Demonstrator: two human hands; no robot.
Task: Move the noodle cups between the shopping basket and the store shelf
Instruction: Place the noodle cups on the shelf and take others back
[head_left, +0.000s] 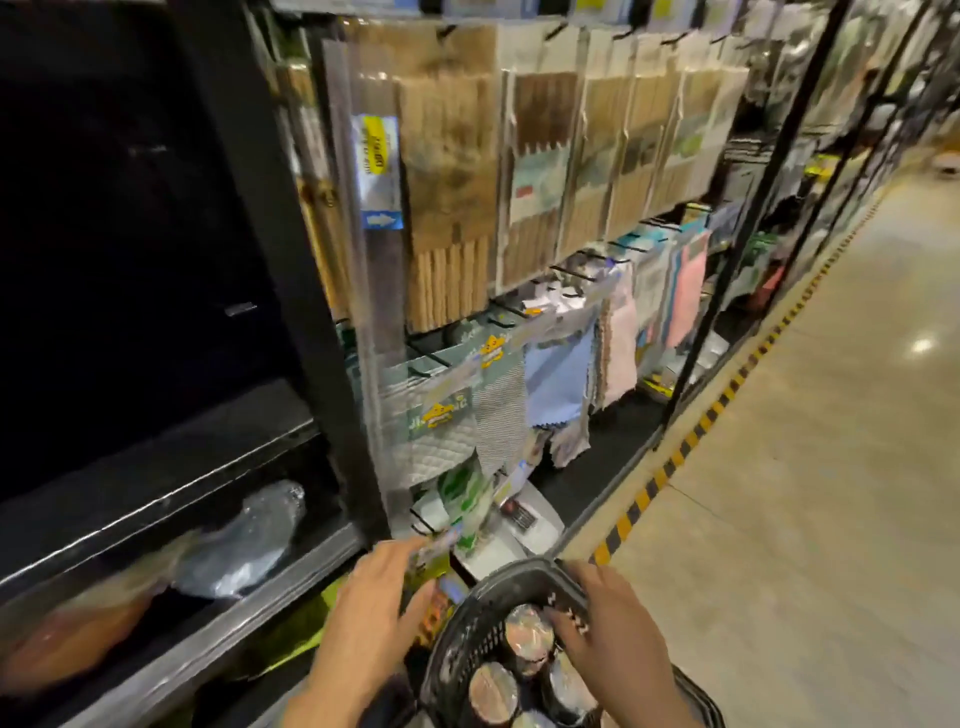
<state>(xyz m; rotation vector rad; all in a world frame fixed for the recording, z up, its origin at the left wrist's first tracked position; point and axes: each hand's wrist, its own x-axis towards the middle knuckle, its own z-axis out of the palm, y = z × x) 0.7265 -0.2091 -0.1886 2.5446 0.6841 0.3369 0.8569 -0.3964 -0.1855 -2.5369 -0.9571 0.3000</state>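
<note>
I see the right hand nearest, fingers spread, touching the top noodle cup in the basket. Cups stand upright. Left hand sits outside, fingers loosely extended, holding nothing.

Several noodle cups with shiny foil lids stand upright, packed close together, inside the black plastic shopping basket at the bottom centre of the frame. The dark store shelf fills the left side, its lower ledge running diagonally toward the basket.
</note>
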